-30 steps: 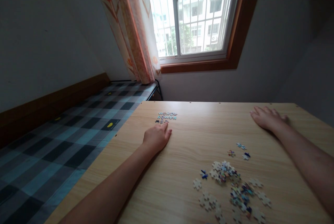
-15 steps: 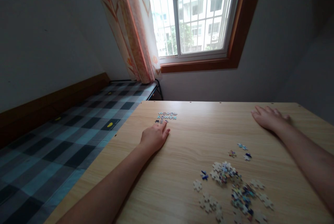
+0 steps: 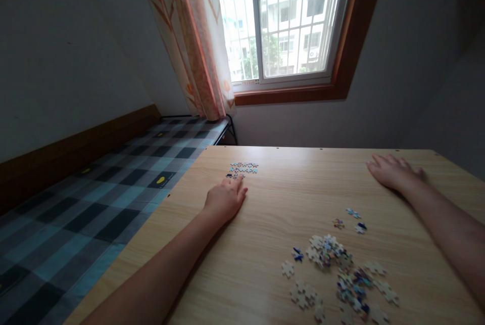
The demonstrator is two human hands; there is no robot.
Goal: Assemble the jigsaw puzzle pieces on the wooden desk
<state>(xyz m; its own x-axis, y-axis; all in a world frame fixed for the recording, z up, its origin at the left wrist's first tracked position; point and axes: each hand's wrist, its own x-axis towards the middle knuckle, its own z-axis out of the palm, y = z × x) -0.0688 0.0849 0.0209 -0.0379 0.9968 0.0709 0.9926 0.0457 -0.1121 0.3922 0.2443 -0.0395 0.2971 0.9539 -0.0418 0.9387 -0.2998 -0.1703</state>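
At the far left of the table, jigsaw pieces [image 3: 243, 170] lie in short rows, some of them joined. My left hand [image 3: 224, 198] rests palm down just below, its index finger stretched to the lowest row, the thumb apart. The fingertip touches or covers a piece there; which one I cannot make out. Flat on the far right of the table lies my right hand [image 3: 392, 171], fingers spread, holding nothing. Between my arms is a loose heap of jigsaw pieces [image 3: 328, 253], several face down, with more pieces [image 3: 354, 287] scattered nearer to me.
The wooden tabletop [image 3: 288, 188] reaches toward the wall under the window [image 3: 291, 27]. A bed with a checked cover [image 3: 125, 193] stands along the left side. A flowered curtain [image 3: 200, 47] hangs above the bed's far end. Three small pieces or groups [image 3: 352, 212] lie beyond the heap.
The view has shifted very slightly. Both hands and the jigsaw pieces stay where they were.
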